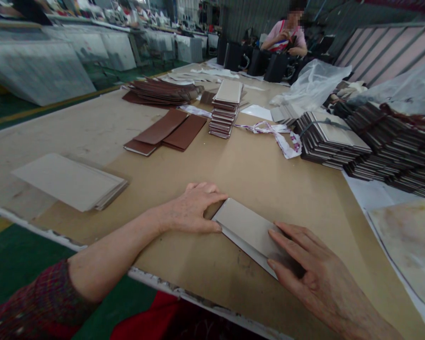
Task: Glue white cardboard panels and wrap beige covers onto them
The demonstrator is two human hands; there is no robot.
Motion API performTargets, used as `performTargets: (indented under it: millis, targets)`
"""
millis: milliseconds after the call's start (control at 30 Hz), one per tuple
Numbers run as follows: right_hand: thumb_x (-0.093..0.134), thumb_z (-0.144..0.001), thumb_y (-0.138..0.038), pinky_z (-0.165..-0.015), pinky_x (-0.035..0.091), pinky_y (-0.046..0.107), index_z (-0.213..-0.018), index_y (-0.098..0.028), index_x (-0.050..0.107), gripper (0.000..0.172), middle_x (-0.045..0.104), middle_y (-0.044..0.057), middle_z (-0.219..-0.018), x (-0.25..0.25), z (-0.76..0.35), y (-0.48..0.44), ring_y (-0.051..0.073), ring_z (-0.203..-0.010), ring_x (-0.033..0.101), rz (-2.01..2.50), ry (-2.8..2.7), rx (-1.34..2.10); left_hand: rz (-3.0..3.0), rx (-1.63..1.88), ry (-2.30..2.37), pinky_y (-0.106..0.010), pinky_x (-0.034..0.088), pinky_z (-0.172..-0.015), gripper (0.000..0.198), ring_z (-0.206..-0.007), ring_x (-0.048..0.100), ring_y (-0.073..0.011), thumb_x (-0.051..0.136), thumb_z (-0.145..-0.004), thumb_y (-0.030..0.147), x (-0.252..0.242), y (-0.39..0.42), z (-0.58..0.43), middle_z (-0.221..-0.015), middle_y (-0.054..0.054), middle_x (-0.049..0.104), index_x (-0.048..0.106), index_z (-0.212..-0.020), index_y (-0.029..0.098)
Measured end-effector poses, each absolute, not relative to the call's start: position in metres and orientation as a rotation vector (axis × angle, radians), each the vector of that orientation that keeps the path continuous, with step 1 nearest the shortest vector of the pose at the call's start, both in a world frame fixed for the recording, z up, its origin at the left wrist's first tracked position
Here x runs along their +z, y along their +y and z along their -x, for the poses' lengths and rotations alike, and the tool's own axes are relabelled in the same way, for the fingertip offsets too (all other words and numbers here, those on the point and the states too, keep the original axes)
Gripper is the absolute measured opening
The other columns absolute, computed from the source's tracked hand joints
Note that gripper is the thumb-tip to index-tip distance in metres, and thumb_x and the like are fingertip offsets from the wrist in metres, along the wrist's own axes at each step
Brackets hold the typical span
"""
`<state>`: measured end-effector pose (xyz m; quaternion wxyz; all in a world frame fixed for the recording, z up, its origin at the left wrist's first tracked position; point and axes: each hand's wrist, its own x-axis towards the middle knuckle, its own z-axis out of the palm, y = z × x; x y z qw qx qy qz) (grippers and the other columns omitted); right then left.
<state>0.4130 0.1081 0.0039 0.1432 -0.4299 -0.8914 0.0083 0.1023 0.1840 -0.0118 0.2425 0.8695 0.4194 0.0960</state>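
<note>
A folded beige panel [250, 226] lies at a slant on the table in front of me, its near long edge showing a second layer underneath. My left hand [194, 208] grips its far-left short end, thumb at the near corner and forefinger at the far one. Over the panel's right end, my right hand [311, 269] rests its fingers on the top face, with the thumb at the near edge. The right hand covers that end of the panel. To the left of my left hand lies a small stack of flat beige pieces [71, 182].
Brown folded panels [170, 130] lie beyond my hands, beside an upright pile of beige panels [226, 106]. Brown sheets [159, 92] are heaped behind. Tied bundles [329, 137], a cloth strip [272, 132] and clear plastic [311, 85] are at right. A person [286, 35] sits across the table.
</note>
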Motion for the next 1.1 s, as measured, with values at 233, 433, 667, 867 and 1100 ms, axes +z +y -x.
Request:
performTargets:
  millis: [233,433,667,867,1100]
  targets:
    - [0.060,-0.090,-0.032,-0.091,0.058,0.052,-0.124,-0.016,0.066,0.039,0.063,0.015,-0.128,0.000,-0.413,0.108,0.031,-0.116,0.061,1.256,-2.596,-0.004,-2.384,0.276,1.174,-0.044,0.034,-0.095,0.072,-0.115,0.050,-0.0300,0.069,-0.076,0.057,-0.014,0.182,-0.102,-0.121,-0.008,0.057,0.051,-0.138,0.026]
    - [0.058,-0.091,-0.032,-0.090,0.059,0.052,-0.124,-0.016,0.067,0.037,0.064,0.015,-0.127,-0.004,-0.412,0.109,0.031,-0.113,0.062,1.259,-2.596,-0.016,-2.379,0.269,1.177,-0.044,0.033,-0.095,0.071,-0.115,0.051,-0.0300,0.068,-0.078,0.059,-0.012,0.182,-0.103,-0.121,-0.008,0.058,0.050,-0.138,0.028]
    - [0.059,-0.091,-0.031,-0.091,0.058,0.052,-0.124,-0.016,0.067,0.037,0.063,0.016,-0.128,-0.008,-0.413,0.109,0.031,-0.115,0.060,1.248,-2.603,-0.014,-2.386,0.269,1.183,-0.044,0.033,-0.093,0.071,-0.114,0.051,-0.0296,0.070,-0.077,0.057,-0.014,0.182,-0.104,-0.120,-0.008,0.057,0.050,-0.138,0.026]
    - [0.059,-0.091,-0.032,-0.091,0.058,0.052,-0.124,-0.016,0.067,0.038,0.063,0.016,-0.128,-0.010,-0.413,0.109,0.031,-0.115,0.060,1.255,-2.599,-0.018,-2.384,0.289,1.185,-0.044,0.034,-0.093,0.071,-0.115,0.051,-0.0299,0.070,-0.077,0.058,-0.015,0.182,-0.104,-0.121,-0.007,0.057,0.051,-0.137,0.026]
    - [0.059,-0.090,-0.031,-0.093,0.057,0.052,-0.124,-0.016,0.067,0.038,0.063,0.015,-0.129,-0.009,-0.413,0.109,0.031,-0.116,0.060,1.274,-2.595,-0.002,-2.388,0.282,1.186,-0.044,0.034,-0.093,0.070,-0.113,0.052,-0.0299,0.069,-0.077,0.060,-0.016,0.183,-0.103,-0.119,-0.007,0.058,0.052,-0.137,0.028]
